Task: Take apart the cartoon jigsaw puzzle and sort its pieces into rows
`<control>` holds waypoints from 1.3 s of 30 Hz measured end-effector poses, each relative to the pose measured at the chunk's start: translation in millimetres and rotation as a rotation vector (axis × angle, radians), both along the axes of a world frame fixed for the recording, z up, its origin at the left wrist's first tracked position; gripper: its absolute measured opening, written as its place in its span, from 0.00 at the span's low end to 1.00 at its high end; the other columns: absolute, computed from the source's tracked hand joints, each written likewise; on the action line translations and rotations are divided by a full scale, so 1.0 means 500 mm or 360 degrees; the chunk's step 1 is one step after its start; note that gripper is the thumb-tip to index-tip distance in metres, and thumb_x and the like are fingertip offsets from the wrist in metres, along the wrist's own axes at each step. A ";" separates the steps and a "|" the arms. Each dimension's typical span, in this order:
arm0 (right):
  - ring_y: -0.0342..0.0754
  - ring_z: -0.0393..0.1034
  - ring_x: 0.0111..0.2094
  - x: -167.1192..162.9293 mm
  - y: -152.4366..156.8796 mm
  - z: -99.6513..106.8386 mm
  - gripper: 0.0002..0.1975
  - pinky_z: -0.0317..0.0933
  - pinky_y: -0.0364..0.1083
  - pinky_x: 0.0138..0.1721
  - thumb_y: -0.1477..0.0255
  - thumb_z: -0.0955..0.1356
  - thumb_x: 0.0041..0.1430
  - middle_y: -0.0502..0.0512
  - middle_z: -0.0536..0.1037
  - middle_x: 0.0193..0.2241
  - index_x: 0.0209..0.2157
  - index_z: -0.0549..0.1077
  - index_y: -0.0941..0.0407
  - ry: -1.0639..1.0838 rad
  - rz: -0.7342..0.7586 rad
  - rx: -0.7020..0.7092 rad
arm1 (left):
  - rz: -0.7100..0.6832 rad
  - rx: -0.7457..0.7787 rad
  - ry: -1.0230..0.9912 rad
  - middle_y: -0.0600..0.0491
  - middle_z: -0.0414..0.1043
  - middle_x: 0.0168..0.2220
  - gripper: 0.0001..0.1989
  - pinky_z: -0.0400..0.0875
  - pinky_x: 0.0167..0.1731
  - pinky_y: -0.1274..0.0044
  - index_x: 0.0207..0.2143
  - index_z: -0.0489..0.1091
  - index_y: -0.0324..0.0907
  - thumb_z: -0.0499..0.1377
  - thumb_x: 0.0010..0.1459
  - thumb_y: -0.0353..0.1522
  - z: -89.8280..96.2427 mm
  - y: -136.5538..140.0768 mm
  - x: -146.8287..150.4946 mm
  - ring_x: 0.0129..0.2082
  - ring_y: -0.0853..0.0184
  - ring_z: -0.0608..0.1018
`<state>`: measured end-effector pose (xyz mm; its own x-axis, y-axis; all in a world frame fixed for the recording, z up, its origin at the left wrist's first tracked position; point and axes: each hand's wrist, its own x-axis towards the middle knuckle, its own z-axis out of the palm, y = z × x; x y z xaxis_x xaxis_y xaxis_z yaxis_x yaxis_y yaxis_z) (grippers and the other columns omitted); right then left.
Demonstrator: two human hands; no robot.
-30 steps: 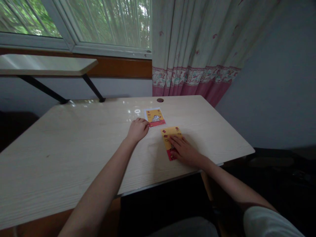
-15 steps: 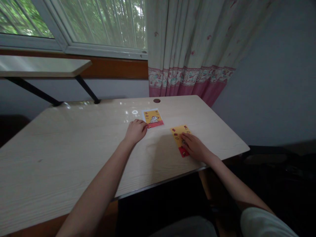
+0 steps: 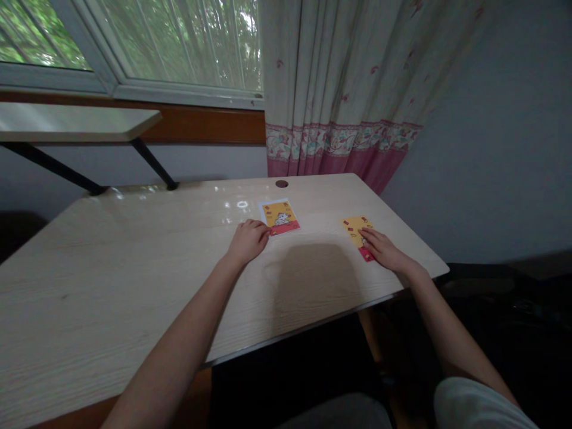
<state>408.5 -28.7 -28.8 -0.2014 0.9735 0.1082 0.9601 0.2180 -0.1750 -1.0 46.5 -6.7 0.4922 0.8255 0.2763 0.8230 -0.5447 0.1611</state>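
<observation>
My left hand (image 3: 248,241) rests on the table with its fingers curled together, gripping the lower left corner of a yellow-and-red printed card (image 3: 280,214). A white cartoon animal decorates that card, and a pale margin, perhaps a sleeve or backing, shows along its left and top edges. To the right, a similar yellow-and-red card (image 3: 355,225) lies tilted on the table. The extended fingers of my right hand (image 3: 383,249) lie flat over its right side and hide part of the picture. Whether the thumb is under this card cannot be seen.
Both cards lie on a pale wooden table (image 3: 147,262), whose front edge runs below my hands. A round cable hole (image 3: 282,184) is near the back edge. At the back left stands a raised shelf (image 3: 80,122) on black legs. A curtain (image 3: 339,89) hangs behind.
My right hand has moved right and slightly away from me, and the card under its fingers has moved with it. My left hand stays at the corner of the other card.
</observation>
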 end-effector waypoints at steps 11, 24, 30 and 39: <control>0.56 0.53 0.59 0.050 0.018 0.019 0.24 0.52 0.62 0.55 0.65 0.53 0.61 0.61 0.61 0.58 0.57 0.61 0.56 0.0027 -0.0169 -0.0031 | -0.0088 -0.0065 -0.0060 0.47 0.72 0.44 0.17 0.66 0.44 0.66 0.44 0.73 0.42 0.47 0.59 0.33 -0.013 0.000 0.025 0.45 0.59 0.71; 0.54 0.44 0.63 -0.288 0.126 0.057 0.27 0.41 0.64 0.59 0.61 0.53 0.63 0.60 0.51 0.63 0.61 0.51 0.57 -0.0020 0.0354 -0.0307 | -0.0190 -0.0055 -0.0027 0.45 0.67 0.51 0.18 0.64 0.47 0.63 0.49 0.68 0.42 0.46 0.61 0.33 -0.026 -0.018 0.037 0.50 0.58 0.67; 0.54 0.54 0.58 -0.153 0.205 0.068 0.23 0.44 0.63 0.57 0.61 0.52 0.65 0.62 0.59 0.59 0.56 0.59 0.56 -0.0001 -0.0044 -0.0319 | -0.0161 -0.0097 0.0007 0.45 0.68 0.50 0.18 0.64 0.48 0.64 0.48 0.68 0.42 0.45 0.61 0.34 -0.020 -0.013 0.023 0.49 0.59 0.69; 0.55 0.64 0.49 -0.028 0.244 0.062 0.21 0.56 0.53 0.49 0.62 0.54 0.64 0.67 0.69 0.49 0.47 0.66 0.62 -0.0062 -0.0582 -0.0216 | -0.0174 -0.0126 0.0027 0.44 0.67 0.51 0.18 0.63 0.48 0.65 0.49 0.68 0.41 0.46 0.61 0.34 -0.016 -0.015 0.025 0.50 0.59 0.69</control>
